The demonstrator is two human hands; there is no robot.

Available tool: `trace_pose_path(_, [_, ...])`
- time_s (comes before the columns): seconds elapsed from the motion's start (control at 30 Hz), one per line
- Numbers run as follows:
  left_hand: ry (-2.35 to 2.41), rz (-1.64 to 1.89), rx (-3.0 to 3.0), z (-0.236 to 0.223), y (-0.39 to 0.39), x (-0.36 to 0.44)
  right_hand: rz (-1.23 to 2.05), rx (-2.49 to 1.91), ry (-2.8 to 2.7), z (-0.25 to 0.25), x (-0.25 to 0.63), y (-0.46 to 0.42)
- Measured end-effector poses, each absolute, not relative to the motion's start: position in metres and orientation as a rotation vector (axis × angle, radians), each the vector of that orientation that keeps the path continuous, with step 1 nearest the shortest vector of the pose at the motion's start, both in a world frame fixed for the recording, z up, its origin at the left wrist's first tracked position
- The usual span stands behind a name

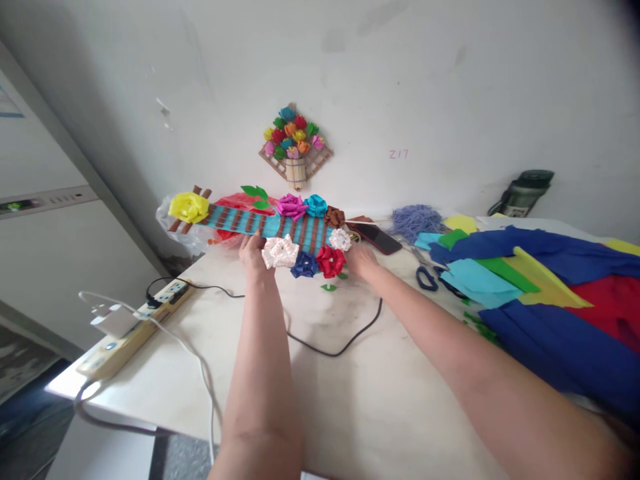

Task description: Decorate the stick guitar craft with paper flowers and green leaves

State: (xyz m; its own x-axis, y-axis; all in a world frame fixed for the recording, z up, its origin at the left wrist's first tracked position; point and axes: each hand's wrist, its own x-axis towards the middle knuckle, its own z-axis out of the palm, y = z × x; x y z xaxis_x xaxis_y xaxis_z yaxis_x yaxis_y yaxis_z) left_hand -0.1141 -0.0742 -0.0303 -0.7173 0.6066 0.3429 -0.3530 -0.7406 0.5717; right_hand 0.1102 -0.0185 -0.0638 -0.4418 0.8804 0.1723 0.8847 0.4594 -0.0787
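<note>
The guitar (pixel 240 220) hides most fingers of the left hand (pixel 254 257) and right hand (pixel 361 260). The left forearm (pixel 265 360) covers part of the black cable (pixel 334 355). The table (pixel 370 407) runs out of view at right. The display (pixel 17 206) is too blurred to read.

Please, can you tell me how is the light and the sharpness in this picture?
Head view: brightest on the table at its left edge, near the power strip; soft, faint shadow between the forearms; dark upper right corner; slight softness over both hands and the flowered craft; wide-angle look, with the cabinet leaning and the forearms stretched towards the bottom.
</note>
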Motion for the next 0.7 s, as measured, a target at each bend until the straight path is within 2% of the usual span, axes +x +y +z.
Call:
trace_pose_path(0.2, [0.680,2.494,0.776,-0.032,-0.069,-0.111,-0.246,-1.599,-2.369,-0.070,0.145,-0.021])
trace_pose_path(0.43, [0.736,2.448,0.770,-0.033,-0.068,-0.094,-0.277,-1.674,-2.242,-0.080,0.174,-0.022])
trace_pose_path(0.6, [0.777,2.389,0.741,-0.039,-0.065,-0.083,-0.178,-1.866,-1.874,-0.079,0.187,-0.025])
trace_pose_path(0.7, [0.783,2.314,0.771,-0.041,-0.066,-0.076,-0.173,-1.831,-1.634,-0.073,0.188,-0.029])
